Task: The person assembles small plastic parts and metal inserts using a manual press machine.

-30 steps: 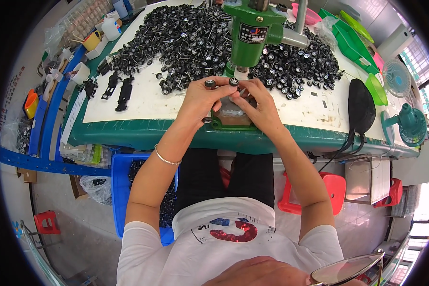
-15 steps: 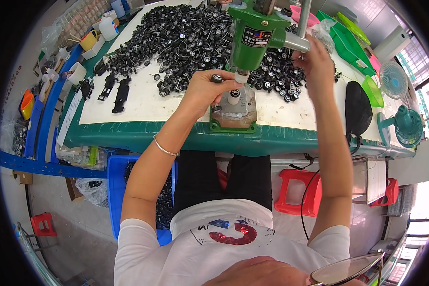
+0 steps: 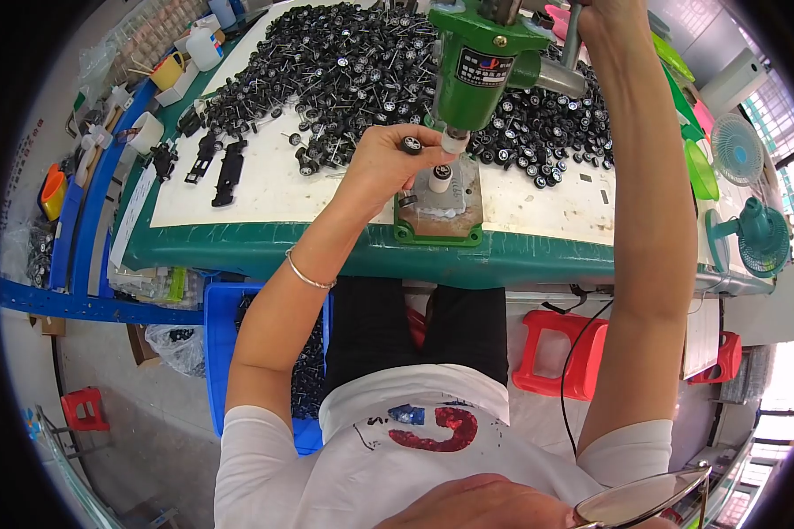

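Below the green press, a left hand gathers wheels; above, a right hand meets the lever

The left hand point(image 3: 390, 167) sits just left of the pale tip of the ram point(image 3: 454, 141) on the green press point(image 3: 470, 101). Its fingers are curled, holding two black wheels: an upper wheel point(image 3: 411, 145) with a silver hub against the fingers, and a lower wheel point(image 3: 407, 200) under the hand. The thumb and index finger reach toward the ram tip; whether they touch it, or pinch something between them, I cannot tell.

Under the ram, a third wheel point(image 3: 442, 172) lies on top of a short white post point(image 3: 440, 185), which stands on the base plate point(image 3: 459, 207) of the press.

The right hand point(image 3: 610, 13) is raised at the upper end of the metal lever point(image 3: 573, 40), partly cut off by the top edge, so I cannot tell how tightly its fingers close.

Around and behind the press, a large heap of black wheels and axles point(image 3: 344, 84) covers much of the white-topped table point(image 3: 273, 198). Three black plastic parts point(image 3: 228, 176) lie to the left. A blue crate point(image 3: 222, 370) of dark pieces stands beside the person's legs, and a red stool point(image 3: 560, 353) is on the other side.
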Motion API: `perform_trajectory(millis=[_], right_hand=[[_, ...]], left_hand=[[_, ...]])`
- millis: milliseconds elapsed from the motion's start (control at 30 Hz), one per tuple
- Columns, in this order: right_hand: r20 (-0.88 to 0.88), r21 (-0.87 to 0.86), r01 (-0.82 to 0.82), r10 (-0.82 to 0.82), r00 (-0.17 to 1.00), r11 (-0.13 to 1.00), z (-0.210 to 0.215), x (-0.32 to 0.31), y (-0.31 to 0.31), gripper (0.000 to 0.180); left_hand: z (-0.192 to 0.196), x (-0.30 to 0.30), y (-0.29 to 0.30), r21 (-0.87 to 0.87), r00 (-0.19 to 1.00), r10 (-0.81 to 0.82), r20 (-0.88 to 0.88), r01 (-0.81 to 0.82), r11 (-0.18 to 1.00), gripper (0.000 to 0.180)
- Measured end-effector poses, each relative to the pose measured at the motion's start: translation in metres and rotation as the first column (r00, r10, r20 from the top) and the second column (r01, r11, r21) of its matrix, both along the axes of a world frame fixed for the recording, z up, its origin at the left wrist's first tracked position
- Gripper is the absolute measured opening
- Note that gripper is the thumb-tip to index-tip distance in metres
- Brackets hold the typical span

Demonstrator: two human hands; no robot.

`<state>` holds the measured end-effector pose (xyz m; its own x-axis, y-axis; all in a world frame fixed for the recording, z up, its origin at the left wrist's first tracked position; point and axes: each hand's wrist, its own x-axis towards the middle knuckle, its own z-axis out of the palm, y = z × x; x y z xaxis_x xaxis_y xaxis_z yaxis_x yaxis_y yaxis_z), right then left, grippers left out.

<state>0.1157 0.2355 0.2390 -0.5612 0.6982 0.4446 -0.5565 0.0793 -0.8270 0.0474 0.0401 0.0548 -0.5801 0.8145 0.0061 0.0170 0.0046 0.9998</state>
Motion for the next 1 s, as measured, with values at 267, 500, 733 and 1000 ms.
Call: perform_trajectory(millis=[267, 500, 733, 1000], right_hand=[[-0.37, -0.408, -0.761, 0.67, 0.643, 0.505, 0.015, 0.041, -0.016, 0.022], [-0.188, 0.185, 0.17, -0.135, 0.973, 0.968, -0.001, 0.03, -0.053, 0.021], [-0.305, 0.247, 0.254, -0.174, 0.936, 0.935, -0.004, 0.04, -0.058, 0.023], [-0.255, 0.229, 0.173, -0.112, 0.96, 0.958, -0.001, 0.032, -0.05, 0.022]], left_hand=[[-0.002, 0.001, -0.002, 0.013, 0.999, 0.004, -0.043, -0.004, 1.0, 0.018], [-0.005, 0.0, -0.004, -0.028, 0.998, 0.03, -0.062, -0.032, 0.999, 0.018], [-0.002, 0.004, -0.001, -0.01, 0.995, 0.02, -0.093, -0.021, 1.0, 0.017], [-0.009, -0.001, -0.002, 0.005, 0.995, 0.026, -0.096, -0.025, 1.0, 0.018]])
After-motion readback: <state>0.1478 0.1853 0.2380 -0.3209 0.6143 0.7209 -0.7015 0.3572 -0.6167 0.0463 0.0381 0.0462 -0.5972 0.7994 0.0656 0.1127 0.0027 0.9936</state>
